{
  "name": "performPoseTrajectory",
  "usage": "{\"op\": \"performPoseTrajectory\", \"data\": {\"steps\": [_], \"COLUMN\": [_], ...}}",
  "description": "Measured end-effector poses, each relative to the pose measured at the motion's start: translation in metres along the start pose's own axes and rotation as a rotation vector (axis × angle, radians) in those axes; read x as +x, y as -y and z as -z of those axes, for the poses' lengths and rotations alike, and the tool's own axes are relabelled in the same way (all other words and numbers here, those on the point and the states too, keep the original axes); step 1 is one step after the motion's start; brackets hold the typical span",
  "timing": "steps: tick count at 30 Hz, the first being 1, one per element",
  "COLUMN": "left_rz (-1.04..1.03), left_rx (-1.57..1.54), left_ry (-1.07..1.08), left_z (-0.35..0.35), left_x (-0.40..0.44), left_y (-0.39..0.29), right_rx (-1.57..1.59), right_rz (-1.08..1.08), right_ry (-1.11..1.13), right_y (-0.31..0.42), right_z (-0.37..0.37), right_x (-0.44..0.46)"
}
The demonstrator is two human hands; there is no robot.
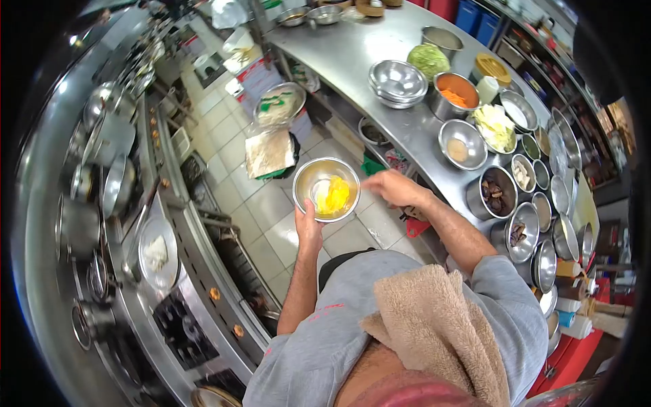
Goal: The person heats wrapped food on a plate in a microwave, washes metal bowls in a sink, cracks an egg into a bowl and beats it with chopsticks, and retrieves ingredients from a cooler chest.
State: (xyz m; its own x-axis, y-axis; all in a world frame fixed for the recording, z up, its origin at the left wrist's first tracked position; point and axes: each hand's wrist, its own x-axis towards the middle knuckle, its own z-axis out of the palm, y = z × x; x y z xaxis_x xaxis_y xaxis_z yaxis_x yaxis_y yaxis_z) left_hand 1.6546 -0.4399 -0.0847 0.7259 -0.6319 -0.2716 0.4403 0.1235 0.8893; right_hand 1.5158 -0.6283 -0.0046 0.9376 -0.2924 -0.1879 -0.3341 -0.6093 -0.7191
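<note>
A round metal bowl is held out over the floor in front of my body. My left hand is closed on its lower left rim, the thumb lying over the edge. In the bowl lies a bright yellow food, glossy like egg, gathered toward the right side. Just right of the rim is my right hand, its fingers curled together and pointing at the bowl. Whatever those fingers may hold is too small or blurred to make out.
At right, a steel counter carries stacked bowls, a cabbage, shredded carrot and several containers. On the left stand a stove and a plate with white food. A tiled floor runs between, with boxes further ahead.
</note>
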Motion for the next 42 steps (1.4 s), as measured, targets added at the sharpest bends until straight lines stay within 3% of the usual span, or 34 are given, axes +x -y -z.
{"op": "performPoseTrajectory", "data": {"steps": [4,6,7,8,10,11,12,14,16,18,20,22,23,26,27,28,30,31,32,34,36,38,39,42], "left_rz": [0.057,0.035,0.029,0.026,0.062,0.108,0.106,0.104,0.131,0.091,0.095,0.055,0.056,0.016,0.015,0.020,-0.032,-0.047,-0.048,0.005,-0.012,-0.010,0.027,0.038], "left_rx": [-0.013,-0.041,-0.027,-0.013,-0.008,0.000,0.010,0.012,0.069,0.040,0.061,0.036,0.050,-0.003,-0.048,-0.051,0.015,0.002,0.003,0.000,-0.010,0.012,0.040,0.098], "left_ry": [0.074,0.100,0.109,0.118,0.168,0.201,0.216,0.247,0.268,0.291,0.313,0.344,0.354,0.397,0.400,0.396,0.388,0.389,0.379,0.393,0.411,0.407,0.434,0.466], "left_z": [-0.023,-0.033,-0.037,-0.041,-0.045,-0.044,-0.044,-0.044,-0.038,-0.033,-0.037,-0.041,-0.044,-0.065,-0.072,-0.078,-0.096,-0.103,-0.112,-0.129,-0.145,-0.162,-0.170,-0.196], "left_x": [0.037,0.055,0.065,0.074,0.098,0.110,0.124,0.151,0.188,0.219,0.244,0.273,0.288,0.316,0.330,0.341,0.363,0.376,0.385,0.402,0.419,0.431,0.436,0.451], "left_y": [-0.002,-0.008,-0.013,-0.018,-0.027,-0.032,-0.038,-0.051,-0.057,-0.066,-0.088,-0.098,-0.101,-0.122,-0.122,-0.122,-0.122,-0.117,-0.116,-0.114,-0.107,-0.104,-0.106,-0.107], "right_rx": [-0.066,0.163,-0.205,-0.208,0.041,0.213,0.219,-0.330,-0.240,0.222,0.290,-0.174,-0.056,0.062,-0.308,-0.308,-0.131,0.061,0.062,-0.346,-0.300,0.142,-0.018,-0.225], "right_rz": [0.025,-0.164,0.118,0.111,-0.051,-0.198,-0.199,0.096,0.057,-0.254,-0.363,-0.180,-0.069,-0.170,-0.245,-0.247,-0.173,-0.368,-0.363,-0.211,-0.291,-0.453,-0.171,-0.213], "right_ry": [0.129,0.074,-0.353,-0.368,0.109,0.172,0.155,-0.504,-0.411,0.087,-0.014,-0.311,-0.192,-0.214,-0.361,-0.354,-0.138,-0.050,-0.042,-0.465,-0.342,-0.019,-0.223,-0.232], "right_y": [-0.032,-0.006,-0.055,-0.054,-0.047,-0.017,-0.030,-0.054,-0.048,0.002,0.003,-0.021,-0.028,0.003,-0.015,-0.032,-0.019,-0.002,-0.021,-0.071,-0.066,-0.063,-0.090,-0.125], "right_z": [0.014,0.037,0.015,0.022,0.035,0.050,0.046,0.042,0.051,0.073,0.084,0.083,0.085,0.124,0.130,0.132,0.165,0.181,0.185,0.196,0.221,0.240,0.241,0.259], "right_x": [0.011,0.009,0.028,0.032,0.044,0.045,0.062,0.096,0.115,0.128,0.156,0.186,0.196,0.214,0.234,0.239,0.243,0.246,0.253,0.269,0.275,0.278,0.284,0.292]}}
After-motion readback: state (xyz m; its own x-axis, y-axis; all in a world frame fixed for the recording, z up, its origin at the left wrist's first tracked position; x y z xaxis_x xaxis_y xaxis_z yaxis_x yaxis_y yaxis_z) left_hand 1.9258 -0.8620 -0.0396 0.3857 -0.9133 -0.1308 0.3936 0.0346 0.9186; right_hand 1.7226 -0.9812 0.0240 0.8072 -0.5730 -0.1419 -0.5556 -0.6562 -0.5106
